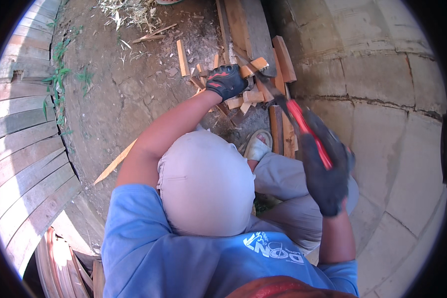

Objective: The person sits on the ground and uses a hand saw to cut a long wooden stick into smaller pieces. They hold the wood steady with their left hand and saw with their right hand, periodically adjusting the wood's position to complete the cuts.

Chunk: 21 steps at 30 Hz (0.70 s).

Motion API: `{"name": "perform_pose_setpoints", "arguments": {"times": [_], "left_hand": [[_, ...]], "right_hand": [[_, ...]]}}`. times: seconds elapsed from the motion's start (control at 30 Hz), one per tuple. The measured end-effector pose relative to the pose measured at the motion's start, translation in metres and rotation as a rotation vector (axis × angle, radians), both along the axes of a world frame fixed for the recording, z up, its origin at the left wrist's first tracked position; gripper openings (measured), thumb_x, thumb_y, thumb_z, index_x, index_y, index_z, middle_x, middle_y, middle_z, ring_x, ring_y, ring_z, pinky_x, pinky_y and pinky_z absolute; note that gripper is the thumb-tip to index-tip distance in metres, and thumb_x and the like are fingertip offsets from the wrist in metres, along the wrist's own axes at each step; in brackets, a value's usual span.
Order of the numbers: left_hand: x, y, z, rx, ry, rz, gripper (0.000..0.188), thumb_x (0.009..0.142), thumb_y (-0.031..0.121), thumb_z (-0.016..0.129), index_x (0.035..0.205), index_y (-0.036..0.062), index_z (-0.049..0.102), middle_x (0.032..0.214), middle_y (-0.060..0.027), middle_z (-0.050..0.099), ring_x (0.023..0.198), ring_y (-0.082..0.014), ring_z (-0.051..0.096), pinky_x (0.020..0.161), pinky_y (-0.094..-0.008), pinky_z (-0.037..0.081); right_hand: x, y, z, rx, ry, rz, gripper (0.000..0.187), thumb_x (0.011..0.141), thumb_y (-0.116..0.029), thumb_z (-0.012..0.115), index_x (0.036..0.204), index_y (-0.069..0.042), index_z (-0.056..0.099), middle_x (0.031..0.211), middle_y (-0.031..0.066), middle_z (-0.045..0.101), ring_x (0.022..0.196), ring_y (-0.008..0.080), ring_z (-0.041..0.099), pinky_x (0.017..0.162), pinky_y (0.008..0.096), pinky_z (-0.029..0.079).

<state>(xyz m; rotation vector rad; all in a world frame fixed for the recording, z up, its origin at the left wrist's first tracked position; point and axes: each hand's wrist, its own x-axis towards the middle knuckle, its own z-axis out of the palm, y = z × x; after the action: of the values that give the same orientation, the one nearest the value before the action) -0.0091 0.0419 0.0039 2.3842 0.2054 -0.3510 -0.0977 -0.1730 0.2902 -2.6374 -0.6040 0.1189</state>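
My left hand, in a black glove with red marks, is closed around a short wooden block above a pile of offcuts. In my right hand, also black-gloved, is a red-handled tool. Its dark far end is blurred and reaches up toward the block; I cannot tell its exact kind or whether it touches the wood. Long timber boards lie just beyond my left hand.
A block wall rises close on the right, with upright wood pieces against it. Plank boards line the left side. Wood shavings lie on the dirt at the far left. My sandalled foot is near the offcuts.
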Motion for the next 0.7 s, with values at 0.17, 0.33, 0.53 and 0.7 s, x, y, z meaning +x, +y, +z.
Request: {"name": "perform_pose_setpoints", "arguments": {"times": [0.17,0.33,0.53,0.7], "left_hand": [[-0.005,-0.003,-0.022,-0.039,-0.091,-0.026,0.047,0.091,0.049,0.069,0.113,0.0090,0.077,0.112,-0.0203,0.078,0.103,-0.0400,0.076,0.089,-0.0513,0.060],[-0.016,-0.006,-0.043,-0.045,-0.333,-0.057,0.046,0.091,0.051,0.068,0.110,0.0102,0.077,0.106,-0.0185,0.079,0.100,-0.0401,0.076,0.085,-0.0505,0.061],[-0.004,-0.012,-0.035,-0.057,-0.094,0.035,0.047,0.086,0.049,0.073,0.103,0.0049,0.078,0.100,-0.0223,0.078,0.094,-0.0395,0.077,0.083,-0.0503,0.061],[-0.005,-0.005,-0.005,-0.030,-0.036,0.015,0.049,0.089,0.046,0.069,0.108,0.0005,0.075,0.104,-0.0264,0.076,0.098,-0.0427,0.076,0.087,-0.0526,0.060]], "right_hand": [[0.053,0.064,-0.132,0.118,-0.075,0.100,0.035,0.102,-0.025,0.064,0.134,-0.012,0.073,0.109,0.0223,0.077,0.098,0.0414,0.074,0.087,0.0481,0.059],[0.108,0.110,-0.181,0.036,-0.019,-0.011,0.039,0.102,-0.033,0.060,0.133,-0.013,0.074,0.107,0.0223,0.078,0.099,0.0430,0.074,0.091,0.0511,0.058],[0.090,0.065,-0.146,0.163,0.083,-0.050,0.038,0.103,-0.027,0.063,0.137,-0.013,0.073,0.128,0.0184,0.075,0.113,0.0382,0.074,0.098,0.0441,0.057],[0.027,0.007,-0.059,0.127,0.149,-0.112,0.038,0.105,-0.024,0.065,0.140,-0.010,0.071,0.127,0.0185,0.076,0.116,0.0354,0.075,0.098,0.0433,0.057]]}}
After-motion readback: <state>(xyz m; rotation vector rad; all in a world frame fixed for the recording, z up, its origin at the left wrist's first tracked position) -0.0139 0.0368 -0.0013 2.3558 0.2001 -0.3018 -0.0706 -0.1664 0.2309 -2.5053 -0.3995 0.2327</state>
